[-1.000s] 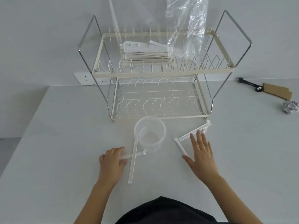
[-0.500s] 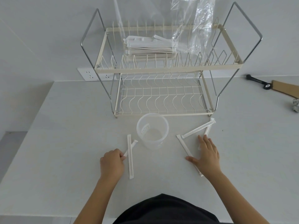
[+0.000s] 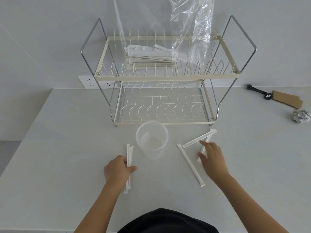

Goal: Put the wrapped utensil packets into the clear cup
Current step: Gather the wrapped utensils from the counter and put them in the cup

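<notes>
Thin white paper-wrapped packets lie on the tabletop (image 3: 67, 148) around the upright clear cup (image 3: 152, 142): the left hand (image 3: 117, 170) grasps two packets (image 3: 129, 158) left of it, while the right hand (image 3: 212, 158), fingers loosely extended, touches one (image 3: 204, 147) of three packets on the right.

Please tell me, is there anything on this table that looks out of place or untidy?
Yes. A crumpled foil ball and a torn cardboard piece beside a black tool lie at the far right, unrelated to the job. A loose plastic bag stands over the dish rack. The clear cup is still empty.
</notes>
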